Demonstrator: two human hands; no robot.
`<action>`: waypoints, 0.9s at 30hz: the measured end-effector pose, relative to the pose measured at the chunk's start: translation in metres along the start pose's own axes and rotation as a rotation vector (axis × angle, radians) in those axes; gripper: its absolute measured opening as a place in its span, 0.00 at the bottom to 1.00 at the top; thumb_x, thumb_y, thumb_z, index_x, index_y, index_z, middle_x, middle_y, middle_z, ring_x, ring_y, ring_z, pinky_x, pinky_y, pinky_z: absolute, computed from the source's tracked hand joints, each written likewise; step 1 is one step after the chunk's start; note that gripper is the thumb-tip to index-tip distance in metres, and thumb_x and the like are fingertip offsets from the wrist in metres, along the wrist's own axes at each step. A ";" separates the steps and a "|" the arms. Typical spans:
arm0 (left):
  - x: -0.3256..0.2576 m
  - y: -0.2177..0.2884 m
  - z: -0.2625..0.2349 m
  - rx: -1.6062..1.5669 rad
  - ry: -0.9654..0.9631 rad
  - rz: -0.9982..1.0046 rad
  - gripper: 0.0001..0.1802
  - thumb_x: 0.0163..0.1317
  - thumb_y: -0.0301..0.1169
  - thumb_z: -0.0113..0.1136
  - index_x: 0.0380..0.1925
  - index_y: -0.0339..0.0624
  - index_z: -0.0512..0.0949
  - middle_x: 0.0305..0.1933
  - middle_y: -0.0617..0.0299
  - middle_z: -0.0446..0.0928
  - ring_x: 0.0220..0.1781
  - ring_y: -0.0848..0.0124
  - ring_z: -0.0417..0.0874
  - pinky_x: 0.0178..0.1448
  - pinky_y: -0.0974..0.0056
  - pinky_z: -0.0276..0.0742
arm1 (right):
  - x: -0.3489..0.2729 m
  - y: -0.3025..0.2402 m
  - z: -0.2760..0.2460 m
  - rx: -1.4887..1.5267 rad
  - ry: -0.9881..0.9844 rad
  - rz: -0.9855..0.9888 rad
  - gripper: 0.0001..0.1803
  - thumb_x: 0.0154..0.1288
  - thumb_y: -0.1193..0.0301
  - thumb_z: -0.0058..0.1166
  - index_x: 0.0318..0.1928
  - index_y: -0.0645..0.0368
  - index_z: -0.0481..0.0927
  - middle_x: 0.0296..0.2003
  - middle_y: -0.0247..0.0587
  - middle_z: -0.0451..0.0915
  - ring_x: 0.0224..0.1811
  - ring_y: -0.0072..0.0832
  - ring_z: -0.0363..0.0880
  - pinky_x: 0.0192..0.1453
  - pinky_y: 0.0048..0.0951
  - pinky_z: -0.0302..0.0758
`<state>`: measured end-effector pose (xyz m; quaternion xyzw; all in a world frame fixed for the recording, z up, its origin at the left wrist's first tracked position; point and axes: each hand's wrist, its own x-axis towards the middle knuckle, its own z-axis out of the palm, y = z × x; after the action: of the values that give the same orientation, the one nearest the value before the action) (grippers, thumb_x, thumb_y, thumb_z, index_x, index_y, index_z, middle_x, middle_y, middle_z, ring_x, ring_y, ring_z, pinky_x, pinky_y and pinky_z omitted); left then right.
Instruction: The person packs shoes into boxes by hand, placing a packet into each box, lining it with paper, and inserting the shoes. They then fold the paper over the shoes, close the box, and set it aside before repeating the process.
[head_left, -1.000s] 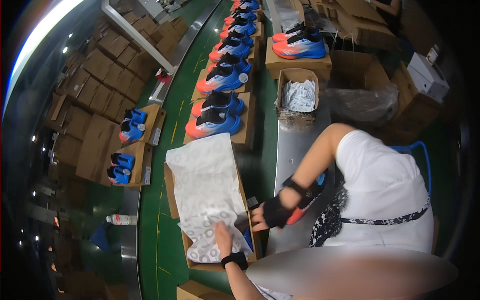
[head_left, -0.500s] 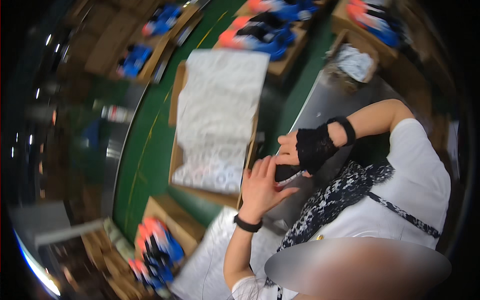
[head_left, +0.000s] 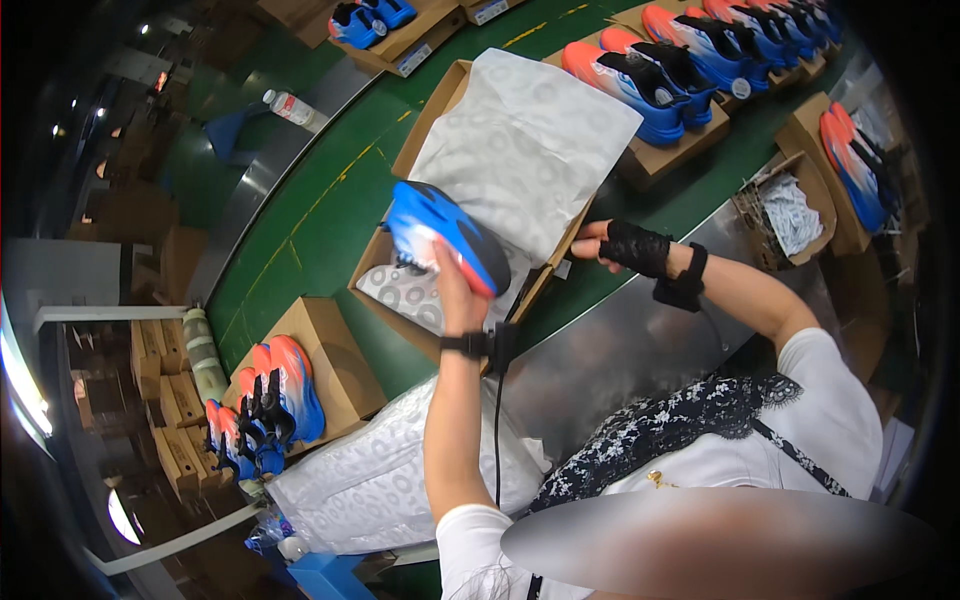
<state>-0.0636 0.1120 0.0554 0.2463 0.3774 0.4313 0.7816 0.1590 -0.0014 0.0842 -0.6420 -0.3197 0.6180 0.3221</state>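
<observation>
My left hand (head_left: 458,290) grips a blue, white and coral sports shoe (head_left: 445,235). The shoe is tilted over an open cardboard shoebox (head_left: 425,115), its dark sole turned partly toward me. Patterned white tissue paper (head_left: 530,140) lines this box and spreads over its far side. At the box's right edge, my right hand (head_left: 605,245), in a black fingerless lace covering, has its fingers curled against the cardboard rim. Black bands circle both wrists, and a cable hangs from the left one.
Boxes topped with similar shoes (head_left: 275,390) stand at left, and another row of shoes (head_left: 700,60) is at far right. A stack of tissue paper (head_left: 390,480) lies nearest me. The green belt (head_left: 300,230) runs beside a metal table (head_left: 600,340). A small box (head_left: 790,215) holds crumpled paper.
My hands were together at the table's edge around a dark item. They have since parted: my left moved left over the box with the shoe, my right went to the box's rim.
</observation>
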 end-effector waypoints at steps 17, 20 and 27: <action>-0.028 0.002 0.055 0.729 0.216 -0.031 0.42 0.53 0.36 0.54 0.60 0.34 0.40 0.46 0.42 0.64 0.47 0.62 0.70 0.22 0.68 0.73 | 0.026 0.034 0.036 -0.278 0.332 -0.469 0.32 0.44 0.67 0.57 0.50 0.63 0.62 0.35 0.52 0.73 0.38 0.44 0.72 0.40 0.33 0.70; -0.018 -0.006 0.041 1.128 0.256 0.171 0.48 0.50 0.35 0.56 0.57 0.22 0.34 0.42 0.34 0.66 0.32 0.59 0.76 0.20 0.69 0.71 | 0.005 0.010 0.051 -0.308 0.297 -0.482 0.29 0.44 0.68 0.55 0.48 0.63 0.63 0.38 0.54 0.71 0.42 0.47 0.70 0.43 0.35 0.68; -0.012 -0.007 0.041 1.022 -0.203 -0.285 0.50 0.51 0.43 0.58 0.60 0.30 0.35 0.36 0.45 0.72 0.29 0.65 0.77 0.30 0.65 0.77 | 0.009 0.014 0.032 -0.432 0.430 -0.655 0.28 0.42 0.74 0.52 0.49 0.61 0.63 0.41 0.53 0.66 0.44 0.49 0.65 0.45 0.38 0.67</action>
<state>-0.0313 0.0951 0.0792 0.5819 0.4912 0.0564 0.6457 0.1274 -0.0014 0.0666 -0.6732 -0.5536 0.2548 0.4187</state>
